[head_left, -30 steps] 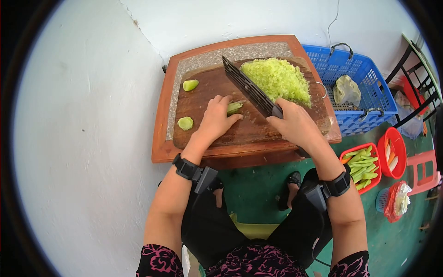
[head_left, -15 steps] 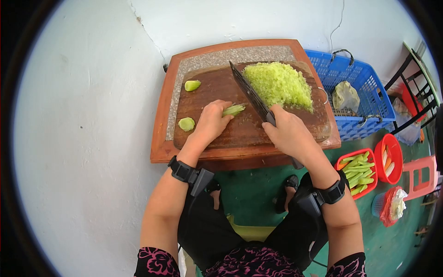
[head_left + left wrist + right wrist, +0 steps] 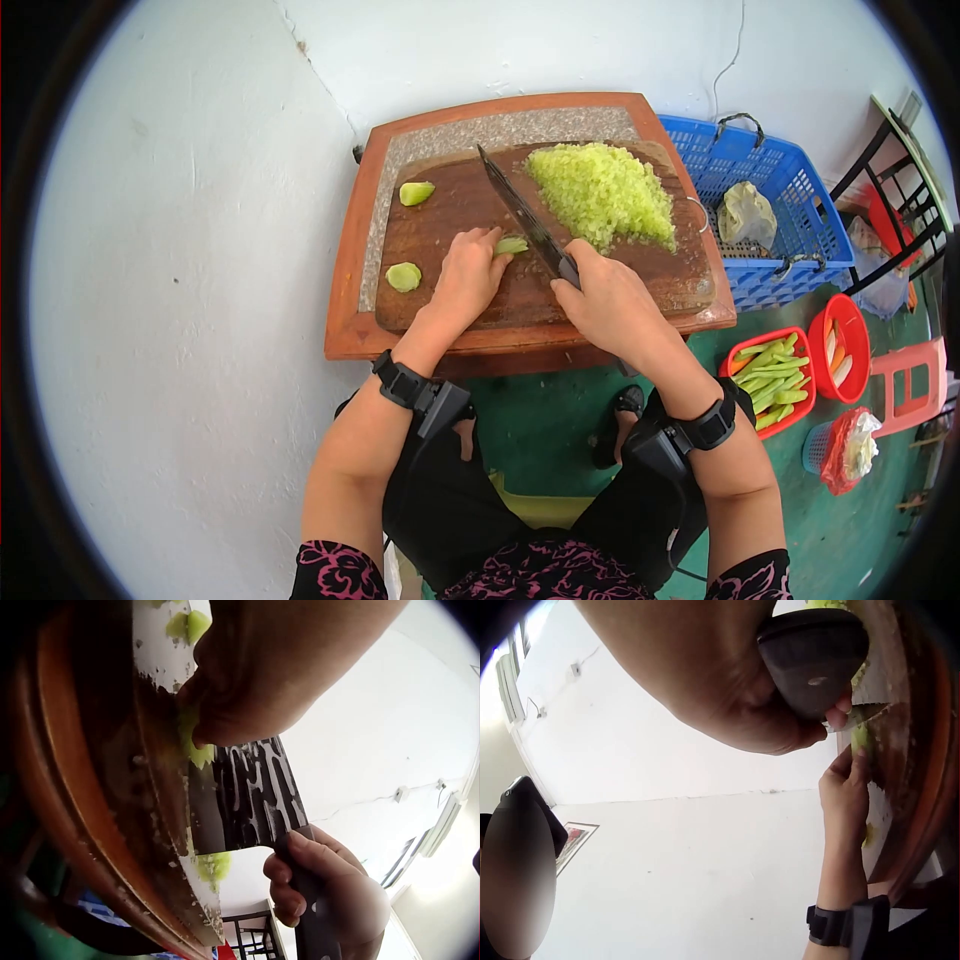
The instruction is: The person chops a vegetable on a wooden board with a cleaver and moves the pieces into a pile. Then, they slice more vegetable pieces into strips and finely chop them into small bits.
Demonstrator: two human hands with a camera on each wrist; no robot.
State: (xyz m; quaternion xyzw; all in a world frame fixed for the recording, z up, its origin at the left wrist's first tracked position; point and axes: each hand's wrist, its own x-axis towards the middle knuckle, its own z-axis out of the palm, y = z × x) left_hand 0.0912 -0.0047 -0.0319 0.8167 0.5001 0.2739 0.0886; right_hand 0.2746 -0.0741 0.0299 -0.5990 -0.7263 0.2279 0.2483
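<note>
On the wooden chopping board (image 3: 440, 215), my left hand (image 3: 468, 272) holds a small cut piece of pale green vegetable (image 3: 512, 245) by its left end, the other end poking out past the fingertips. My right hand (image 3: 612, 300) grips the dark handle of a cleaver (image 3: 530, 215), whose blade stands nearly on edge just right of the piece. In the left wrist view, wet streaks show on the flat of the cleaver (image 3: 251, 787). A heap of finely chopped green vegetable (image 3: 605, 195) lies right of the blade. Two green end pieces (image 3: 403, 277) lie at the board's left.
The board lies on a wood-edged small table (image 3: 345, 320) against a white wall. To the right is a blue plastic basket (image 3: 790, 165) with a plastic bag inside. Lower right on the floor are a red basin (image 3: 770, 385) of long green vegetables and a round red bowl (image 3: 855, 330).
The cleaver has come left toward the held piece, its blade turning from flat side showing to nearly edge-on. My left hand has shifted slightly on the piece. The whole head view has drifted slightly.
</note>
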